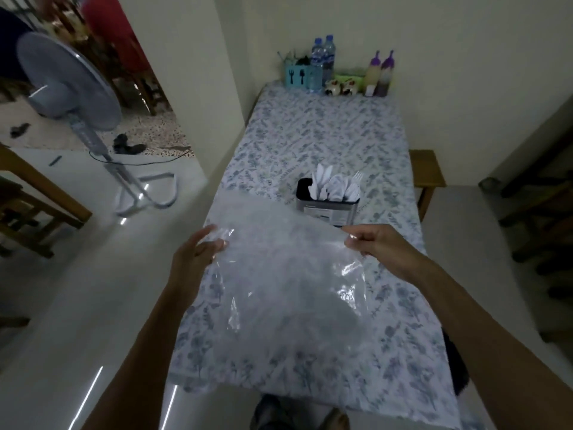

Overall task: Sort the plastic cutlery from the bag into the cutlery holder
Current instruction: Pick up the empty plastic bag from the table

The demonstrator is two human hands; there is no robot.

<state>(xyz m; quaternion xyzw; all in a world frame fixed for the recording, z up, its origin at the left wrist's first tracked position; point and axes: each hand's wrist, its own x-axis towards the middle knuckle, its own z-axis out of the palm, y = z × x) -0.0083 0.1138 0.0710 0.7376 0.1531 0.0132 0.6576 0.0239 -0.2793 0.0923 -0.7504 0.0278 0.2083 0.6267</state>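
A large clear plastic bag hangs spread out above the near half of the table, and I see no cutlery through it. My left hand grips its upper left corner. My right hand pinches its upper right edge. Just beyond the bag stands the cutlery holder, a dark metal box with compartments. White plastic cutlery, knives, spoons and a fork, sticks up out of it. The bag's top edge hides the holder's lower front.
The long table has a floral cloth. At its far end stand a teal utensil box, two water bottles and two sauce bottles. A standing fan is on the floor at the left. A wooden bench is at the right.
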